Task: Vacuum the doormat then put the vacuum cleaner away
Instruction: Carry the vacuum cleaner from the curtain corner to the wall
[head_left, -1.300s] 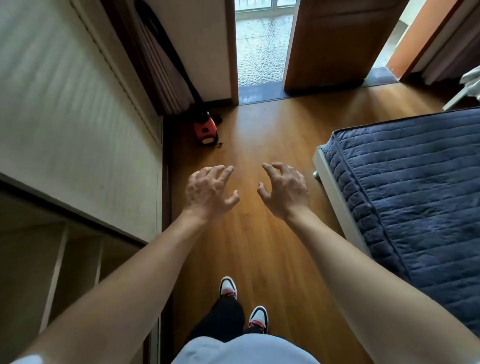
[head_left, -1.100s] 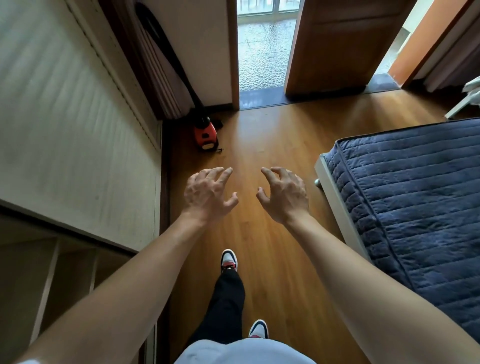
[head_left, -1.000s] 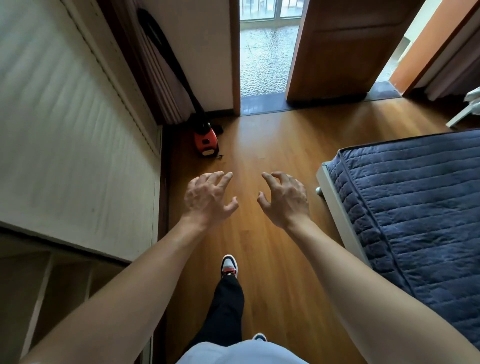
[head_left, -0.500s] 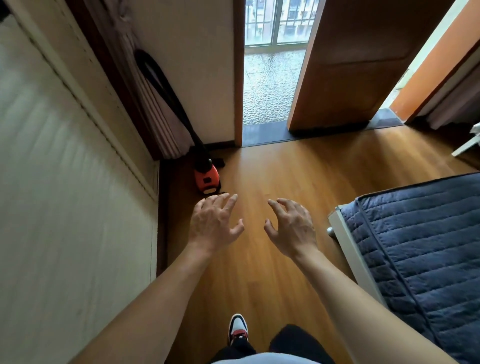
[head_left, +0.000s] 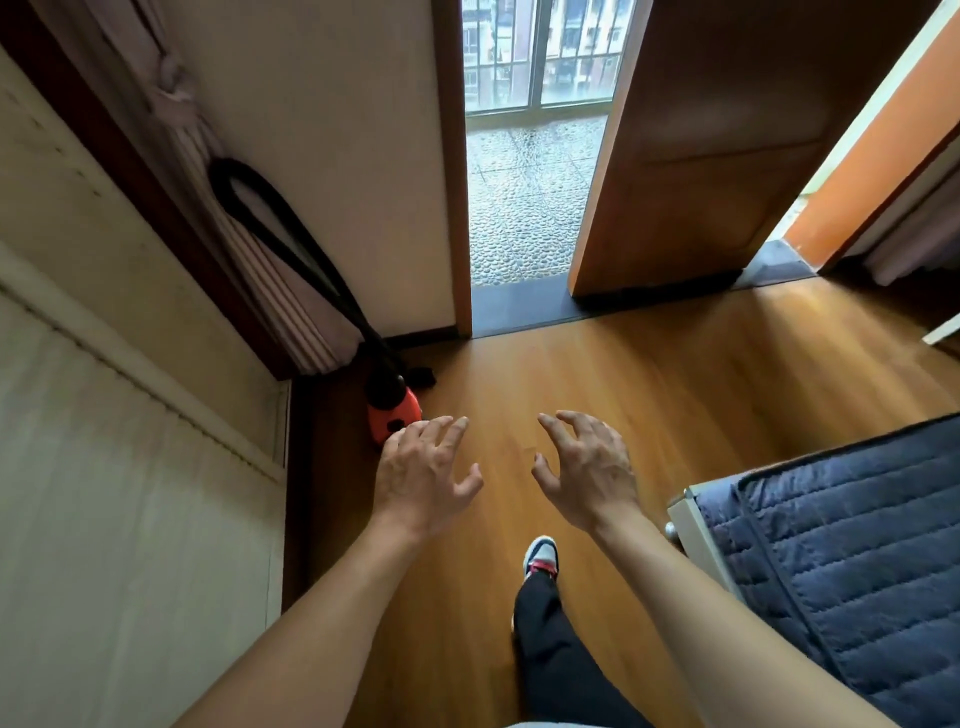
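A small red and black vacuum cleaner (head_left: 393, 413) stands on the wooden floor in the left corner, its long black hose (head_left: 291, 244) looping up against the curtain. My left hand (head_left: 421, 470) hovers just in front of it, fingers spread and holding nothing; its fingertips overlap the red body in the view. My right hand (head_left: 584, 467) is held out beside it over the floor, fingers loosely bent and empty. No doormat shows in the head view.
A pale wardrobe (head_left: 119, 467) fills the left side. A bed with a navy quilt (head_left: 841, 561) juts in at the right. Ahead, an open wooden door (head_left: 727, 156) leads to a pebbled balcony floor (head_left: 524, 202). A bunched curtain (head_left: 244, 218) hangs in the corner.
I have walked forward towards the corner; the vacuum cleaner is now much nearer and right behind my left fingertips. Both hands have stayed open and empty.
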